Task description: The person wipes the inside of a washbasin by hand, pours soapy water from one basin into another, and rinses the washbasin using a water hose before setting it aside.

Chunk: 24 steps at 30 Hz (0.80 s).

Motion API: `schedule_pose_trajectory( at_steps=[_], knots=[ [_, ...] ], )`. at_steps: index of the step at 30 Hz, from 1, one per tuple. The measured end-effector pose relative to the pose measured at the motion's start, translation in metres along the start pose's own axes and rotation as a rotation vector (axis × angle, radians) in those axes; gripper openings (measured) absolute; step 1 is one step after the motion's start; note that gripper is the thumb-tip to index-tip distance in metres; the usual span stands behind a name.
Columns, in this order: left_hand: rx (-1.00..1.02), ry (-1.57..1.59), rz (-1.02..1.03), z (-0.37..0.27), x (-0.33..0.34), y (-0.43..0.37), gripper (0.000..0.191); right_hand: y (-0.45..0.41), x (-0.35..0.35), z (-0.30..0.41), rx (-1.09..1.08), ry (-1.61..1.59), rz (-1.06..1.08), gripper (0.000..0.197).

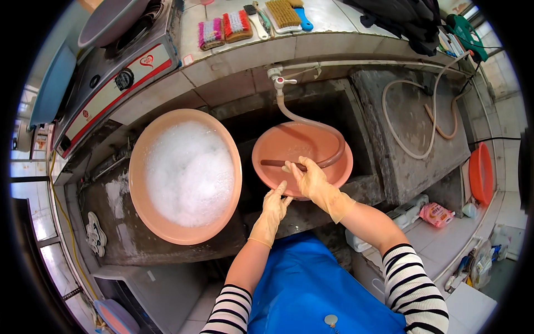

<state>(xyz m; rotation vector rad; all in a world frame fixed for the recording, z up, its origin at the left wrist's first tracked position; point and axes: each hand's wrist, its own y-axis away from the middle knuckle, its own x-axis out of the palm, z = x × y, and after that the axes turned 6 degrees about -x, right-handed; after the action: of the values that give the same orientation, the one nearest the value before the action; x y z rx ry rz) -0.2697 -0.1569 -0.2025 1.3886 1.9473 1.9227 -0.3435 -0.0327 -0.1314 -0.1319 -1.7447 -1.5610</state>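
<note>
Both my hands wear thin yellowish rubber gloves. My right hand (311, 177) holds a brown rubber hose (333, 156) near its free end, over a small orange plastic basin (271, 144). The hose runs up to a wall tap (280, 80) with a lever. My left hand (273, 208) is at the basin's near rim, its thumb at the edge; its lower fingers are partly hidden. To the left, a larger peach plastic basin (139, 167) holds white foam (190, 175). Whether water runs from the hose cannot be told.
Several brushes (283, 14) lie on the tiled ledge. A gas stove (121, 79) stands at upper left. A pale hose (386, 117) loops over the stone slab (400, 167) at right. A pair of sneakers (96, 234) stands at far left. A pink pack (436, 214) lies at lower right.
</note>
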Motion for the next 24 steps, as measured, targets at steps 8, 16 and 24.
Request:
schedule_pose_trajectory(
  at_steps=[8, 16, 24],
  knots=[
    [0.107, 0.036, 0.045, -0.002, -0.012, -0.023, 0.035, 0.014, -0.003, 0.011, -0.038, 0.27, -0.106, 0.036],
    [0.233, -0.017, -0.088, 0.007, -0.025, -0.042, 0.031, 0.037, -0.026, 0.037, -0.119, 0.44, -0.143, 0.03],
    [0.258, -0.031, -0.188, 0.009, -0.038, -0.045, 0.028, 0.049, -0.043, 0.058, -0.219, 0.518, -0.301, 0.024]
  ],
)
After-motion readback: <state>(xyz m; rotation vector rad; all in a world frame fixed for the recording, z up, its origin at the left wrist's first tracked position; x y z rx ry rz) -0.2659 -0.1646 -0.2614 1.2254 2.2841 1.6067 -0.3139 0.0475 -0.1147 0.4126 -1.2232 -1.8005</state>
